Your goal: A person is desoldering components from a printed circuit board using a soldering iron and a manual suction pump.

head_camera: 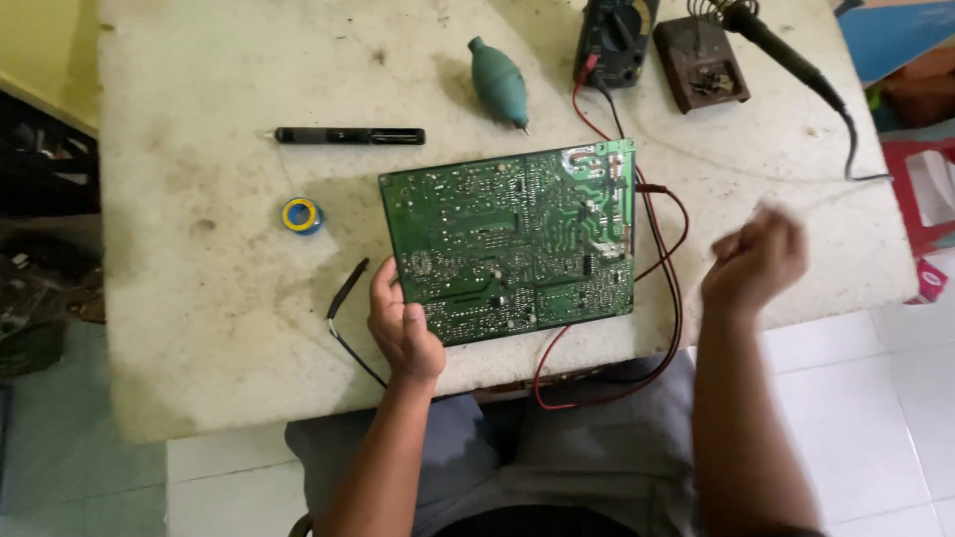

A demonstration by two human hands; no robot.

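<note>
— Two hands over the worktop (pixel 199 328); what is the left hand (pixel 403 328) doing?

— It grips the near left corner of the green circuit board (pixel 509 244), thumb on the solder side, fingers curled under the edge. The board lies flat, solder side up, at the middle of the worktop's near edge, so it stretches away to the right of that hand.

— What lies left of the board?

— A black desoldering pump (pixel 348 135) lies toward the far edge, a small blue and yellow reel of solder (pixel 301 215) sits nearer, and a black test probe (pixel 345 290) rests just beside the left hand, its lead running off the near edge.

— And beyond the board?

— A teal rubber blower (pixel 497 82), tip pointing at the board. To its right, at the far edge, a dark multimeter (pixel 612 40), with red and black leads (pixel 671 298) trailing past the board's right side and looping over the near edge.

— Further right?

— A brown soldering iron stand (pixel 701 65) with the black soldering iron (pixel 786 50) resting in it, cable running toward the right edge.

— The right hand (pixel 756 261)?

— It is loosely clenched and blurred, raised near the right end of the near edge, apart from the board. I cannot tell whether it holds anything.
</note>
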